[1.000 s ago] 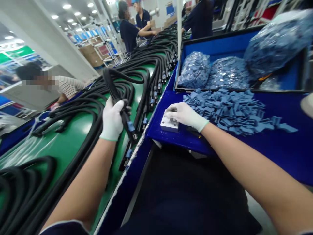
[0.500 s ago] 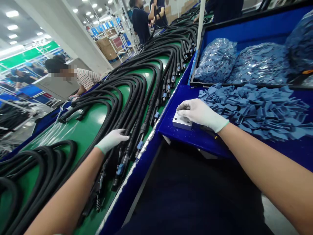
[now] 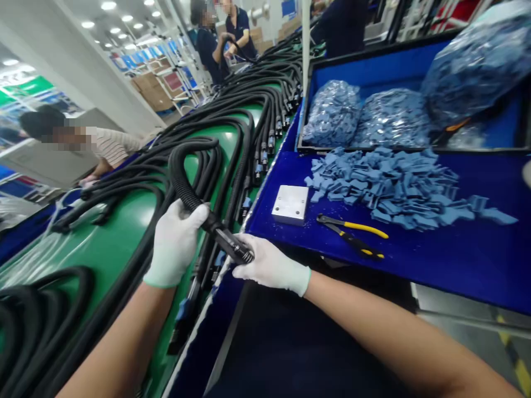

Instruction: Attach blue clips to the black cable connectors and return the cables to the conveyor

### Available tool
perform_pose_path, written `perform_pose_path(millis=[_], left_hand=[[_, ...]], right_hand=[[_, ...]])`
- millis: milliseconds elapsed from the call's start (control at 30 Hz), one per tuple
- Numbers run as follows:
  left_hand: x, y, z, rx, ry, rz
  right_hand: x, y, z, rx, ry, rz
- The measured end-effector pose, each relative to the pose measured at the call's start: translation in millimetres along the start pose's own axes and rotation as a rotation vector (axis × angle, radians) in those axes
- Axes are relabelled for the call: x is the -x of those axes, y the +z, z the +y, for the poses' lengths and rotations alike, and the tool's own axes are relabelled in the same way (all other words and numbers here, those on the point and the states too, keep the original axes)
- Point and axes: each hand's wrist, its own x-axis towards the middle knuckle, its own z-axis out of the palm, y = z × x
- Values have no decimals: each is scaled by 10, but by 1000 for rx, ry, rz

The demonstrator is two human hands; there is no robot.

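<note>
At near edge of green conveyor belt (image 3: 118, 232), blk corrugated cable (image 3: 186, 185) is lifted off belt, its loop arching over neighbouring cables. Blk connector end (image 3: 232, 246) sits above belt's R edge, tip angled toward bench.

L hand (image 3: 174, 243), white-gloved, is wrapped round corrugated section just behind connector, fingers closed on it. R hand (image 3: 269, 271), also white-gloved, has fingers pressed together, w/ fingertips against connector tip; thumb not clearly seen, so cannot confirm a true pinch.

Belt carries multiple blk cables (image 3: 232, 110) in side-by-side U-loops. Connectors w/ blue collars (image 3: 265, 143) line up along R edge of belt, running toward far end.

R of belt, blue-covered bench top (image 3: 456, 271): bare aluminium block (image 3: 290, 203) near belt-side edge; yellow-handled pliers (image 3: 350, 236) near front edge, handles apart; pile of loose blue pads (image 3: 385, 188) mid-bench, just R of block. Behind these, blue-lined bin (image 3: 373, 72) holds clear bags of blue pads (image 3: 332, 113), largest bag (image 3: 477, 61) at far R corner.

Beyond belt's L edge, co-worker in striped top (image 3: 114, 146). At far end of belt, two co-workers in navy (image 3: 211, 55), one w/ hands on a cable. Another co-worker in dark top (image 3: 342, 27) stands past bin.
</note>
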Motion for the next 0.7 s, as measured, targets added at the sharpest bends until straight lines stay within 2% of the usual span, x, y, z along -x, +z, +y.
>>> perform_pose_path(millis=[33,67,100,167,200,233,300,367,433,467,533,600,700], left_hand=[[55,57,-4,-111,107,19],[105,103,-20,-198,252,-34],[155,146,-45,-263,421,-154],[258,251,-110,-357,744,-476],[313,321,-142,-358,831,-616],[369,402,-167,-351,863,-697],[464,581,-184,-346,806,-725],[508,749,-142,-347,682,-700],[489,877,-46,-351,544,-635],[459,922,17,-348,471,-602],[375,981,159,-321,303,-580],[282,1011,297,-259,134,-606],[160,1025,460,-140,-28,-613]], right_hand=[[93,-70,-17,33,20,35],[203,-158,-55,70,41,52],[325,-257,-112,108,59,53],[580,-467,-265,198,78,19],[704,-572,-350,257,88,-16],[821,-676,-431,318,100,-54],[1027,-882,-550,463,112,-44],[1186,-1079,-575,712,120,143],[1284,-1241,-498,1051,145,377],[1308,-1301,-434,1204,170,438],[1313,-1377,-301,1381,212,443],[1278,-1404,-223,1373,218,453],[1203,-1380,-279,1132,200,526]])
